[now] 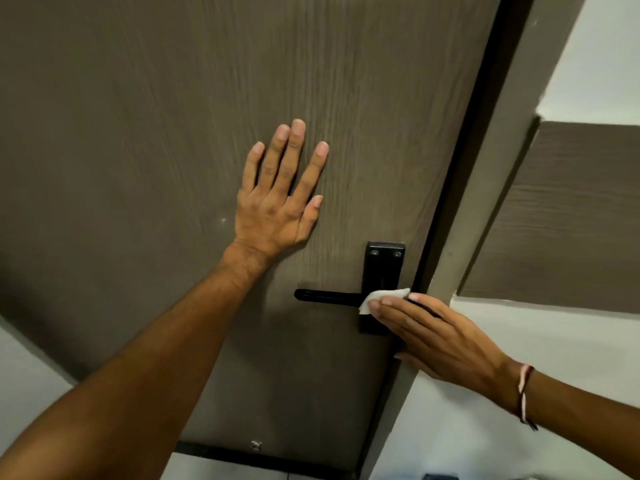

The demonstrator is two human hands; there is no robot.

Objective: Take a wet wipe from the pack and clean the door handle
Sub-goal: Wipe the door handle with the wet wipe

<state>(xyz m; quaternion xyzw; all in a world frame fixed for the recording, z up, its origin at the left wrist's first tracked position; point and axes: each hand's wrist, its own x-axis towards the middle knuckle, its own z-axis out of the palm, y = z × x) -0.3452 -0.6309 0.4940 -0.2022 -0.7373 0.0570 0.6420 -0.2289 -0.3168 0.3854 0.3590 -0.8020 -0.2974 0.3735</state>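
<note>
A black lever door handle (325, 295) on a tall black backplate (383, 268) sits at the right edge of a brown wood-grain door (173, 116). My right hand (436, 337) presses a white wet wipe (382, 299) flat against the backplate where the lever joins it; only the wipe's upper edge shows past my fingertips. My left hand (280, 195) lies flat on the door above and left of the handle, fingers spread, holding nothing. The wipe pack is not in view.
The grey door frame (485, 202) runs along the door's right side, with a white wall (519, 341) and a brown wood-grain panel (561, 220) beyond it. A thread band (523, 393) circles my right wrist. Pale floor shows below the door.
</note>
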